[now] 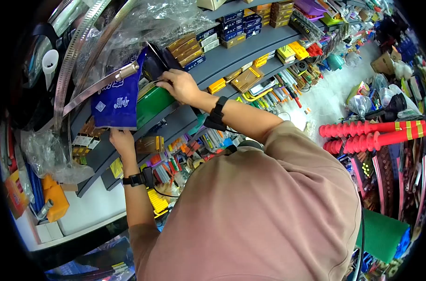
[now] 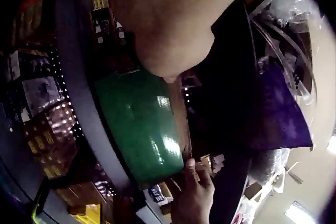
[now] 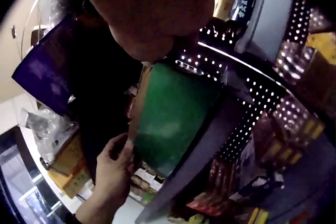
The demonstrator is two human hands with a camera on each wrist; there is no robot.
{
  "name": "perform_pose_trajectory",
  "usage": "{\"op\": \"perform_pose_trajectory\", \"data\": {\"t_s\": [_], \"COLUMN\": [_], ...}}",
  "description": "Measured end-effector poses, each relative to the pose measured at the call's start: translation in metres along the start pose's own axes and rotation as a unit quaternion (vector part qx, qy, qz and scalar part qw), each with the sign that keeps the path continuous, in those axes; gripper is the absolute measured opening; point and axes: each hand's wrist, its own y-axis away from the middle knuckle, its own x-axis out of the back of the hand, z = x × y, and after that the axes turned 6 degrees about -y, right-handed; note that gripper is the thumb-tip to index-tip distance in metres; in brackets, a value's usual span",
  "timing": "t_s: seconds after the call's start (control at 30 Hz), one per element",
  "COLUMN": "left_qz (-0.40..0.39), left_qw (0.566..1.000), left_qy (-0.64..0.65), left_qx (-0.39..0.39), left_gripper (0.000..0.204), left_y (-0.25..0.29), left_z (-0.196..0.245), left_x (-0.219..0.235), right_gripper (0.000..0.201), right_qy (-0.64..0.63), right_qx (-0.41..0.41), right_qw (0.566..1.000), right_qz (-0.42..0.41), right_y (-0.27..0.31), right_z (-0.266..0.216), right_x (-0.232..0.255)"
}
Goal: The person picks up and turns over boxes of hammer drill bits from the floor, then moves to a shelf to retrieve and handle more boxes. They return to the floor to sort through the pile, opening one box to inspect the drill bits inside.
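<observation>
A green box (image 1: 154,104) lies on a grey shelf (image 1: 245,55) directly in front of a person, with a hand at each end. Its long side runs along the shelf, from lower left to upper right in the head view. The left hand (image 1: 124,143) is at the lower end; the right hand (image 1: 182,87) is at the upper end. Both touch the box, so neither is nearer.

The right hand grips its end with bent fingers. The left hand pinches the other end near a corner, thumb and fingers curled.

From the head, a blue bag (image 1: 121,105) hangs over the lower end and hides the left fingertips. A metal band (image 1: 100,86) crosses the bag. Small brown boxes (image 1: 185,49) stand beyond the right hand.

The right wrist view shows what the bag covers: the left fingertips at the box's edge. The left wrist view shows the right fingers at the opposite corner, and a brown cardboard strip (image 2: 181,113) along the box's long side, away from the shelf's front edge.
</observation>
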Motion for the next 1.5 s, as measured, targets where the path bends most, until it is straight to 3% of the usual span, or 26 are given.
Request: {"op": "perform_pose_trajectory", "data": {"t_s": [0.27, 0.3, 0.33, 0.4, 0.53, 0.6, 0.67, 0.77, 0.83, 0.87, 0.93, 0.97, 1.0, 1.07, 1.17, 1.3, 1.47, 1.5], "left_qz": [0.05, 0.028, 0.023, 0.046, 0.046, 0.018, 0.036, -0.008, -0.066, -0.065, 0.01, -0.048, -0.05, 0.021, 0.041, -0.008, -0.196, -0.197], "left_qw": [0.997, 1.0, 1.0, 0.994, 0.987, 0.999, 0.997, 0.991, 0.96, 0.961, 0.988, 0.993, 0.993, 0.995, 0.994, 0.998, 0.971, 0.972], "left_qy": [-0.015, 0.005, 0.007, 0.06, 0.138, -0.006, -0.037, -0.133, -0.243, -0.244, -0.146, -0.102, -0.104, 0.03, 0.06, 0.047, -0.021, -0.022], "left_qx": [-0.055, -0.013, -0.018, 0.076, 0.075, 0.038, 0.05, -0.003, 0.122, 0.117, -0.054, -0.018, -0.02, -0.088, -0.084, -0.035, 0.131, 0.129], "left_gripper": [0.03, 0.032, 0.032, 0.035, 0.034, 0.032, 0.031, 0.034, 0.032, 0.032, 0.043, 0.044, 0.044, 0.042, 0.04, 0.039, 0.036, 0.036], "left_y": [0.012, 0.015, 0.015, 0.012, -0.005, -0.012, -0.016, -0.027, -0.028, -0.031, -0.036, -0.041, -0.04, -0.042, -0.061, -0.072, -0.037, -0.028], "left_z": [-0.029, -0.025, -0.01, 0.017, 0.005, 0.006, -0.002, 0.022, 0.065, 0.053, -0.017, -0.055, -0.043, -0.006, 0.023, 0.029, 0.007, 0.002], "left_x": [-0.033, -0.031, -0.023, -0.013, -0.003, 0.01, 0.005, 0.02, 0.037, 0.032, 0.009, -0.003, 0.003, 0.016, 0.023, 0.028, 0.034, 0.03], "right_gripper": [0.035, 0.034, 0.034, 0.035, 0.038, 0.038, 0.038, 0.038, 0.038, 0.037, 0.036, 0.036, 0.037, 0.04, 0.045, 0.049, 0.048, 0.048], "right_qy": [0.043, 0.046, 0.048, 0.069, 0.077, 0.068, 0.058, 0.056, 0.063, 0.065, 0.067, 0.066, 0.064, 0.054, 0.042, 0.038, 0.036, 0.04], "right_qx": [0.098, 0.107, 0.116, 0.114, 0.071, 0.079, 0.077, 0.071, 0.065, 0.056, 0.045, 0.047, 0.05, 0.041, 0.027, 0.01, 0.002, 0.005], "right_qw": [0.987, 0.986, 0.985, 0.984, 0.983, 0.986, 0.987, 0.988, 0.988, 0.988, 0.988, 0.988, 0.987, 0.988, 0.99, 0.988, 0.987, 0.987], "right_qz": [-0.116, -0.119, -0.122, -0.116, -0.15, -0.129, -0.129, -0.127, -0.127, -0.132, -0.133, -0.135, -0.138, -0.135, -0.132, -0.149, -0.154, -0.155], "right_y": [0.007, 0.007, 0.008, 0.008, 0.011, 0.013, 0.013, 0.012, 0.012, 0.012, 0.011, 0.011, 0.012, 0.012, 0.011, 0.011, 0.012, 0.012], "right_z": [0.017, 0.016, 0.016, 0.017, 0.012, 0.008, 0.007, 0.007, 0.009, 0.011, 0.013, 0.013, 0.013, 0.017, 0.021, 0.014, 0.012, 0.012], "right_x": [0.015, 0.015, 0.014, 0.012, 0.012, 0.013, 0.013, 0.014, 0.011, 0.007, 0.006, 0.007, 0.007, 0.003, 0.002, 0.007, 0.008, 0.009]}}
